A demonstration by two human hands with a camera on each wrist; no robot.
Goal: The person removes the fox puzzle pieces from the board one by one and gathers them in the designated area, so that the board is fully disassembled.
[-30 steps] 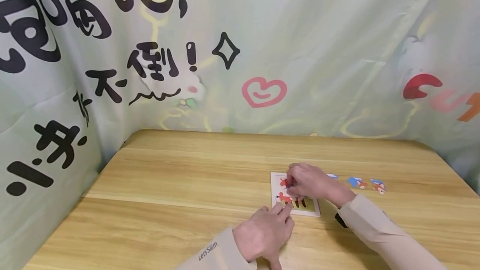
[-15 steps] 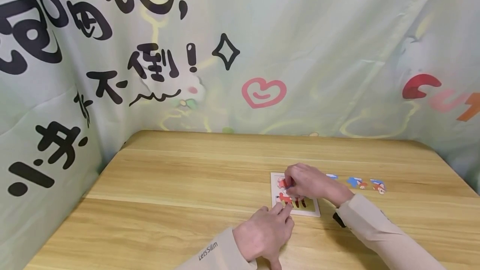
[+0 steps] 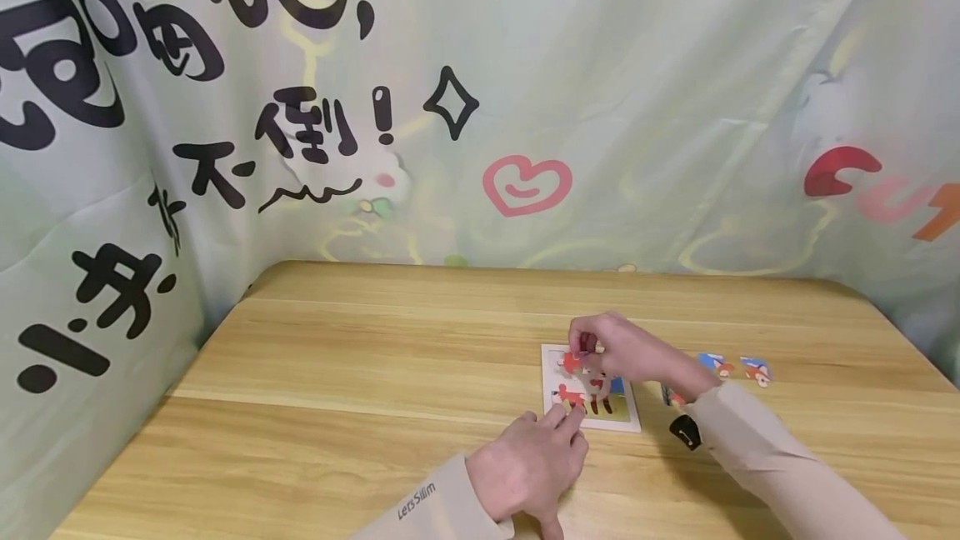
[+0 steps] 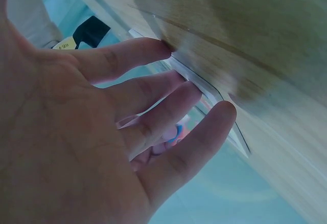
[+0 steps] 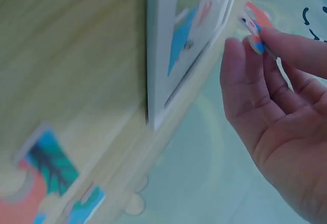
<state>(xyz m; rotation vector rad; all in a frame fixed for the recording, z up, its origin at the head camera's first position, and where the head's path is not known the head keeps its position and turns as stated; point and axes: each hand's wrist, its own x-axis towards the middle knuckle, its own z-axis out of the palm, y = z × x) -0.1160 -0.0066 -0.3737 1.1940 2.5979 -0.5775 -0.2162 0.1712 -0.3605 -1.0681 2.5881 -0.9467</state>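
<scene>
Beige sleeve first, then left hand: fingers a bit spread, tips touching near edge of white-bordered puzzle board, flat on wooden table. Right hand, over the board's far part, pinches a puzzle piece between thumb and fingers. Piece looks light, thin, stiff, likely not slippery; tabs might bend or chip, so best held by opposite edges. Further right, third piece partly behind the right wrist, then two loose pieces on the table. Right wrist view shows the pinch clearly, head view mostly hides it behind knuckles; left wrist view alone shows the left palm.
</scene>
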